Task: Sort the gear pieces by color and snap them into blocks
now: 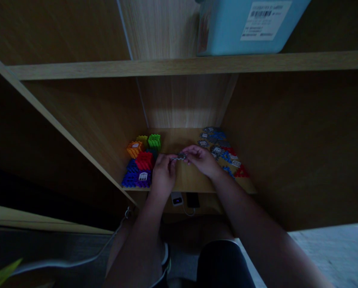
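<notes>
Both my hands meet over a low wooden shelf (191,182). My left hand (163,173) and my right hand (201,159) are closed in pinches on the two ends of a small grey toothed plastic piece (181,157) held between them. Left of my left hand stands a group of assembled plastic cubes: orange (135,149), green (154,141), red (144,161) and purple (143,178). Behind and to the right of my right hand lies a heap of loose flat pieces (219,146), mostly blue, with red ones near the shelf's front.
A light blue box (227,28) with a barcode label stands on the upper shelf board. Under the low shelf sit a small white device (177,199) with a cable and a dark block (193,200). My knees are below. The scene is dim.
</notes>
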Demonstrator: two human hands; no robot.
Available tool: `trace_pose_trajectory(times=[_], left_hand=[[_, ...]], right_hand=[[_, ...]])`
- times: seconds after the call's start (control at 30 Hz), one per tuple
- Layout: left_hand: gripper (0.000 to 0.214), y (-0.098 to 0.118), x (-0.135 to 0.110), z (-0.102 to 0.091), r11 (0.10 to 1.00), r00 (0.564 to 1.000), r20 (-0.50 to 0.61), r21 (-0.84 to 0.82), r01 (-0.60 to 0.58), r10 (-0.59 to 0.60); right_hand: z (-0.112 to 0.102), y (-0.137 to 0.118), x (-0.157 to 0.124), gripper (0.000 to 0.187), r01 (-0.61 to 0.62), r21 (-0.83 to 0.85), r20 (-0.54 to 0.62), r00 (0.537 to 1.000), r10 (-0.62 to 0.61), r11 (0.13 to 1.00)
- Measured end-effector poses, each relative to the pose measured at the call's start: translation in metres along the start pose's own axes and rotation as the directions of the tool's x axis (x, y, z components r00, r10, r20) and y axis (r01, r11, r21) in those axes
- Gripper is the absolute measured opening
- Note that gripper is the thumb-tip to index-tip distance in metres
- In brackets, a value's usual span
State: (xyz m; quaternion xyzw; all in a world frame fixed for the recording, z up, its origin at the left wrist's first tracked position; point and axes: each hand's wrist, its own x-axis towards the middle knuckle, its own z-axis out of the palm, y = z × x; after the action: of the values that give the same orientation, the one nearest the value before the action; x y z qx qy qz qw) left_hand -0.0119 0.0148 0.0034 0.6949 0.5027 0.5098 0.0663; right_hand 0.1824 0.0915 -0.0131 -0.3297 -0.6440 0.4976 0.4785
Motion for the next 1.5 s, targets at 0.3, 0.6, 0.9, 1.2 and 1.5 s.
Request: trace_pose_trajectory(times=[0.3,0.6,0.9,1.2,1.5], left_hand=[[0.016,-0.004,-0.002,0.003,1.000,1.000,-0.014,0.020,0.017,-0.017],[0.024,-0.008,-0.002,0.003,1.000,0.999,-0.048,0.015,0.004,-0.003],[0.014,-0.003,-0.001,0.001,1.000,0.999,-0.040,-0.004,-0.014,0.014],[0.017,-0.003,-0.002,0.001,1.000,0.999,-0.039,-0.004,-0.019,0.019],[0.019,-0.004,-0.002,0.002,1.000,1.000,-0.015,0.014,-0.018,0.018]], right_hand=[[0.002,-0.005,-0.002,0.047,0.017,-0.133,0.063,0.998,-0.009,0.991],[0.001,-0.011,-0.005,0.041,0.028,-0.027,0.141,0.990,-0.024,0.999],[-0.001,-0.002,-0.003,0.032,-0.008,0.074,0.176,0.984,-0.005,0.997],[-0.002,-0.004,-0.005,0.034,0.023,-0.062,0.151,0.988,-0.014,0.998],[0.003,-0.008,-0.007,0.039,0.062,-0.145,0.125,0.991,-0.044,0.988]])
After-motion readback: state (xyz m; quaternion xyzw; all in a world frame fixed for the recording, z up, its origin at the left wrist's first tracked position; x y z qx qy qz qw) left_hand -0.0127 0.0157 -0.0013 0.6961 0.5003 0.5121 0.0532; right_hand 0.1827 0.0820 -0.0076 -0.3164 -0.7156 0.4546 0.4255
